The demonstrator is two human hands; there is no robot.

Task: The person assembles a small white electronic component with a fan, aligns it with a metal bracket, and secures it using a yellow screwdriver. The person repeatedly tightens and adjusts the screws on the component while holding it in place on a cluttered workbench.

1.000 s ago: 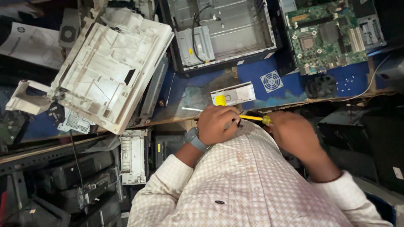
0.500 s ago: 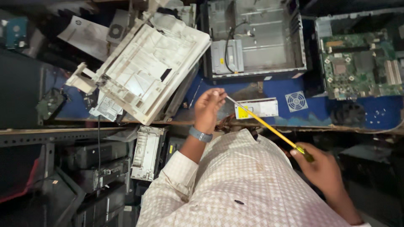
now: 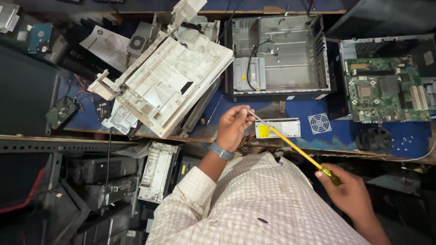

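My right hand [image 3: 349,190] grips the yellow handle of a long screwdriver [image 3: 295,149] near my chest. Its metal shaft runs up and left to my left hand [image 3: 234,126], whose fingers pinch the tip. A grey watch [image 3: 221,151] sits on my left wrist. Both hands hover over the front edge of a blue workbench [image 3: 345,131]. Just behind the screwdriver lies a small grey power supply unit [image 3: 279,128] with a yellow label.
An open empty computer case [image 3: 277,54] stands behind my hands. A large white plastic printer shell [image 3: 168,84] leans at the left. A green motherboard [image 3: 386,90] lies at the right, with a small fan [image 3: 319,123] and loose screws [image 3: 406,139] nearby. Old equipment fills the shelves below.
My right hand has drawn the handle down and right, away from my left hand. The hands were close together a second ago and now the screwdriver is stretched between them.
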